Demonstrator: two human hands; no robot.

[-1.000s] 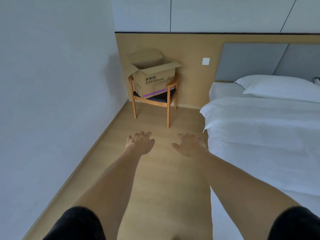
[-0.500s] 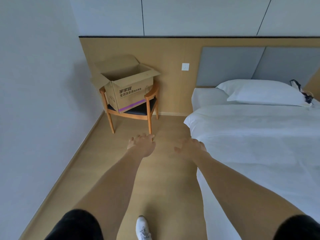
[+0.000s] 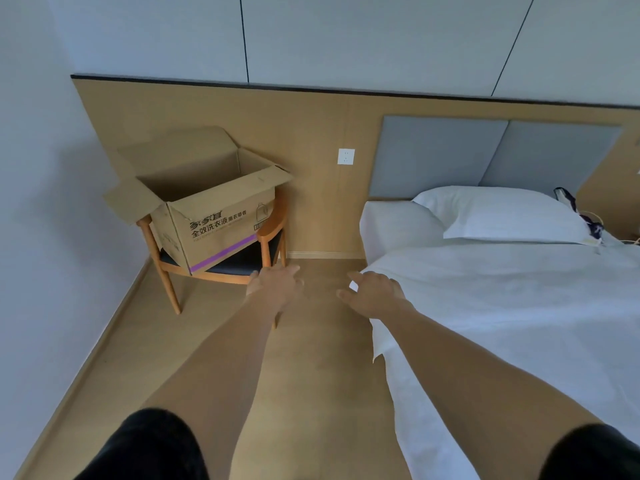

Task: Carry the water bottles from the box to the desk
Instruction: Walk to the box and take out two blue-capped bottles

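Your left hand [image 3: 275,285] and right hand [image 3: 375,292] reach out, grip loose, fingers apart, holding nothing; open box [image 3: 211,216] sits on chair [image 3: 272,230] ahead.

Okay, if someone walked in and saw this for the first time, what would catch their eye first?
Probably the open cardboard box, sitting tilted on a wooden chair in the left corner; what it holds is hidden from here. Next, the two bare hands, left hand and right hand, stretched out empty over the floor toward that chair. The white bed with its pillow fills the right side.
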